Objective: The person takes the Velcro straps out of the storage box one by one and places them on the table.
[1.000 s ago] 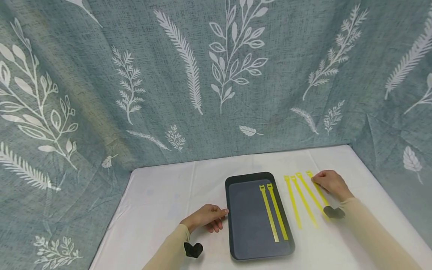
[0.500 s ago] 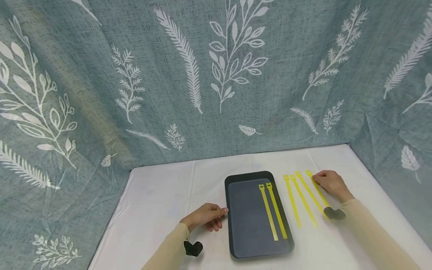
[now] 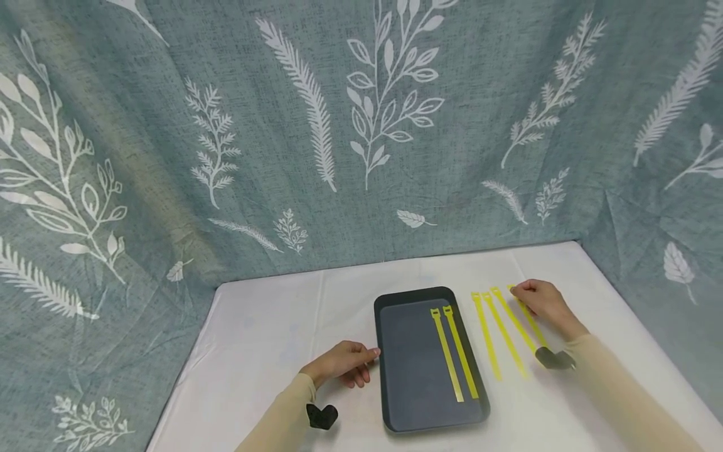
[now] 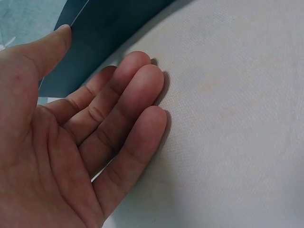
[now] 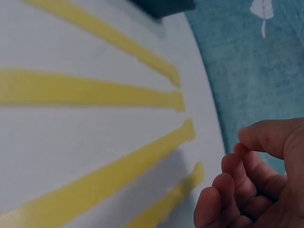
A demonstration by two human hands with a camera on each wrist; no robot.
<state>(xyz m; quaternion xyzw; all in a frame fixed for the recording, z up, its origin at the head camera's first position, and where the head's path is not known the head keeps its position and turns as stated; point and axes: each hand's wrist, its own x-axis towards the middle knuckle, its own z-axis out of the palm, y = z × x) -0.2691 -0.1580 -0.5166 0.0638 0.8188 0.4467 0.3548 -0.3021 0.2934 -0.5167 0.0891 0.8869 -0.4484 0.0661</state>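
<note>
My left hand (image 3: 342, 363) is beside the dark grey tray (image 3: 408, 364), its thumb at the left rim. In the left wrist view the thumb tip touches the tray wall (image 4: 102, 40), and the other fingers bend loosely against the white cloth. Two yellow slotted cable straps (image 3: 449, 358) lie inside the tray, on its right side. Several more lie on the cloth to the right. Over the head end of the rightmost strap (image 3: 533, 326) is my right hand (image 3: 545, 302). The right wrist view shows its fingers loosely curled, with nothing between them, above that strap (image 5: 166, 202).
White cloth (image 3: 271, 333) covers the table. Blue-green curtain fabric (image 3: 339, 226) with white leaf prints stands behind it and at both sides. A black heart-shaped piece (image 3: 322, 417) sits at the left wrist, another (image 3: 553, 358) at the right.
My right hand has shifted slightly left and up over the rightmost strap's head. The left hand stays at the tray, and the straps keep their places.
</note>
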